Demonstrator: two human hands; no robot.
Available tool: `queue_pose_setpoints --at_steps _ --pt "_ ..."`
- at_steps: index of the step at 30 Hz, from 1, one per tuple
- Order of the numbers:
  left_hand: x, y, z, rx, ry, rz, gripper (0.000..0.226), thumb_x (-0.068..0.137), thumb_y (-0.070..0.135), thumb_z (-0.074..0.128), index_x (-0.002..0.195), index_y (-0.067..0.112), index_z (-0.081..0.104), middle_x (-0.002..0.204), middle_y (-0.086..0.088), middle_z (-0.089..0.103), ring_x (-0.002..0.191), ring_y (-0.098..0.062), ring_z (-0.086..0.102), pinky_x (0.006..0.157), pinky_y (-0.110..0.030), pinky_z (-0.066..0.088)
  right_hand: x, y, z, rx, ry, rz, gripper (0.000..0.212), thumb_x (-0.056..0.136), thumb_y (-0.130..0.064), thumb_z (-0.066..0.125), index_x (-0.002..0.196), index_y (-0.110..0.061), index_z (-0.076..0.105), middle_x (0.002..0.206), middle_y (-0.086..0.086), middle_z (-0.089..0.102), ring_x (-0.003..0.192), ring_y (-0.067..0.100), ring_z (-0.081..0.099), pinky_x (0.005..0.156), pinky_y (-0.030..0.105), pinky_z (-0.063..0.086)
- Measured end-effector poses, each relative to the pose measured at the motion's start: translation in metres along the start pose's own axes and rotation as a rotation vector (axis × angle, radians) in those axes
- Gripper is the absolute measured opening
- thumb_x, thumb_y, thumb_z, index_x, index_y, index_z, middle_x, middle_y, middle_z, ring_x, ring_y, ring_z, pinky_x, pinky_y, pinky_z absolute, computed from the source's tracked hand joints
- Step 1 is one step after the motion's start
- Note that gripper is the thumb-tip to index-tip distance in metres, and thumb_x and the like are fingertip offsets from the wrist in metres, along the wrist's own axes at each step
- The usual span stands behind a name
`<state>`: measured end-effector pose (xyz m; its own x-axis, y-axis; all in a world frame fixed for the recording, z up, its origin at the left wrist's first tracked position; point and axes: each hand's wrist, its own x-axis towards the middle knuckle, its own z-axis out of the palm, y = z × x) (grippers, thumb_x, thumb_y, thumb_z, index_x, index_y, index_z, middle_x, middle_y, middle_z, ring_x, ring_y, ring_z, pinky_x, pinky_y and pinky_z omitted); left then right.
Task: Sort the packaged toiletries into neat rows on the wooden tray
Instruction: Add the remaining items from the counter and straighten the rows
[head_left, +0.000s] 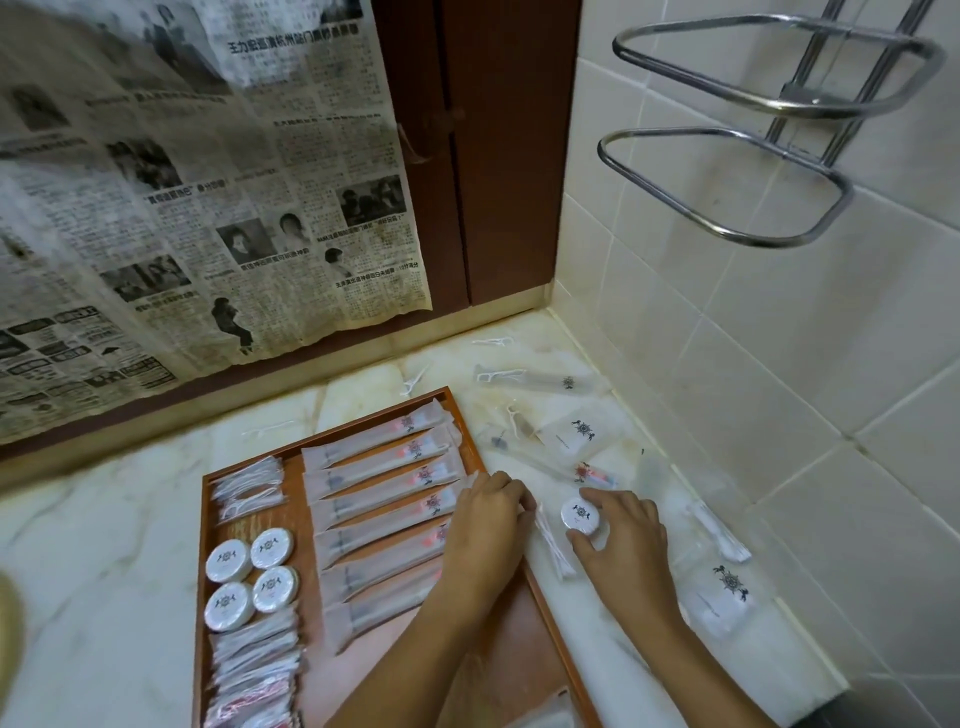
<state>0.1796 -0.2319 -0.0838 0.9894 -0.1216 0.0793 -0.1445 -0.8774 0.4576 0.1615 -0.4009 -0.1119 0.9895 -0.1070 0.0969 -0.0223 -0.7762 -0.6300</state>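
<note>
The wooden tray (506, 639) sits on the marble counter (114, 561), holding a column of long sachets (382, 480) and four round soaps (252, 571). My left hand (485, 525), fingers curled, rests at the tray's right rim. My right hand (621, 535) grips a fifth round soap (579, 515) on the counter.
</note>
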Motion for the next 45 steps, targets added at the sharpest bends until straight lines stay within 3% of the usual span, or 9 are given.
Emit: queue_pose_setpoints --at_steps 6,14,18,22,27,32,37,45 --pt "-0.031 -0.044 -0.038 -0.082 0.141 -0.108 0.006 0.087 0.020 0.063 0.086 0.026 0.064 0.091 0.010 0.062 0.090 -0.010 0.055 0.079 -0.028 0.046 -0.003 -0.036 0.005 0.079 0.017 -0.066 0.042 0.073 -0.019 0.083 0.112 -0.023 0.067 0.113 -0.007 0.065 0.112 0.023 0.053 0.092 0.044 0.046" --pt "-0.112 -0.130 -0.101 -0.272 0.402 -0.293 0.015 0.093 0.018 0.062 0.088 0.031 0.058 0.090 0.019 0.058 0.087 -0.002 0.054 0.072 -0.024 0.046 -0.033 -0.110 0.035 0.128 -0.106 -0.177 0.043 0.075 -0.020 0.078 0.115 -0.028 0.065 0.109 -0.014 0.061 0.103 0.014 0.049 0.087 0.035 0.045" --pt "-0.156 -0.178 -0.122 -0.331 0.545 -0.410 0.020 0.092 0.011 0.062 0.085 0.029 0.056 0.088 0.013 0.058 0.082 -0.004 0.056 0.068 -0.024 0.043 -0.056 -0.151 0.057 0.134 -0.178 -0.232 0.043 0.078 -0.025 0.078 0.118 -0.030 0.063 0.119 -0.017 0.058 0.116 0.009 0.046 0.097 0.031 0.041" --pt "-0.186 -0.214 -0.125 -0.420 0.626 -0.566 0.016 0.095 0.011 0.059 0.088 0.025 0.055 0.090 0.009 0.059 0.085 0.000 0.056 0.069 -0.018 0.040 -0.076 -0.182 0.085 0.156 -0.209 -0.286 0.043 0.075 -0.022 0.080 0.114 -0.028 0.064 0.112 -0.015 0.057 0.112 0.010 0.047 0.095 0.034 0.044" --pt "-0.203 -0.228 -0.119 -0.528 0.604 -0.616 0.015 0.100 0.015 0.049 0.089 0.025 0.051 0.087 0.007 0.060 0.085 0.001 0.056 0.068 -0.014 0.039 -0.088 -0.219 0.109 0.128 -0.306 -0.337 0.042 0.083 -0.028 0.073 0.123 -0.032 0.060 0.118 -0.021 0.050 0.116 0.005 0.041 0.100 0.026 0.039" --pt "-0.211 -0.235 -0.106 -0.534 0.593 -0.635 0.015 0.102 0.015 0.043 0.090 0.025 0.044 0.083 0.006 0.056 0.079 -0.004 0.054 0.065 -0.014 0.037 -0.081 -0.237 0.130 0.101 -0.413 -0.336 0.047 0.085 -0.027 0.070 0.127 -0.041 0.054 0.125 -0.023 0.047 0.122 0.006 0.042 0.105 0.033 0.043" --pt "-0.209 -0.241 -0.102 -0.551 0.579 -0.664 0.009 0.102 0.020 0.041 0.095 0.024 0.044 0.087 0.008 0.056 0.080 -0.005 0.054 0.064 -0.016 0.035 -0.066 -0.245 0.142 0.117 -0.442 -0.355 0.047 0.085 -0.015 0.069 0.127 -0.033 0.057 0.125 -0.021 0.048 0.120 0.002 0.046 0.105 0.034 0.045" --pt "-0.212 -0.245 -0.099 -0.527 0.541 -0.661 0.016 0.102 0.028 0.039 0.088 0.037 0.039 0.085 0.013 0.055 0.082 -0.001 0.055 0.063 -0.016 0.037 -0.058 -0.255 0.163 0.073 -0.500 -0.358 0.051 0.086 -0.015 0.068 0.130 -0.034 0.053 0.121 -0.022 0.047 0.115 0.000 0.048 0.102 0.031 0.047"
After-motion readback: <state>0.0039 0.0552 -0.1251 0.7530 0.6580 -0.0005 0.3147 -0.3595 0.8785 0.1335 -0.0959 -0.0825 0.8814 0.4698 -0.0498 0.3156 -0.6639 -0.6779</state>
